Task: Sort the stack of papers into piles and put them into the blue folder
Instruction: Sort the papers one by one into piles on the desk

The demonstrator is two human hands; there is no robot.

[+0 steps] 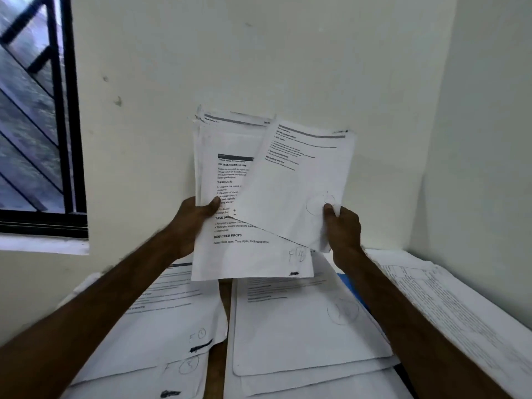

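White printed sheets fill the centre of the frame. The stack of papers (230,249) is held upright in front of the pale wall (288,53). The left hand (195,217) grips its left edge, with the thumb pressed across the front page and the fingers hidden behind. The front page carries bold headings and a handwritten "F 4" near its lower right corner.

Over the stack's right half lies a single sheet (293,182), tilted clockwise. The right hand (342,228) pinches it at its lower right corner, thumb on the front beside a pencilled circle.

Below the hands, more paper lies on the brown table (221,326). A left pile (161,321) sits at lower left, its sheets marked with "F" and circled numbers. A middle pile (302,326) sits at lower centre and a right pile (449,298) of closely printed pages runs along the right wall.

The blue folder (353,290) shows only as a thin strip between the middle and right piles, mostly covered by paper. A black-framed window (69,110) with diagonal bars fills the upper left.
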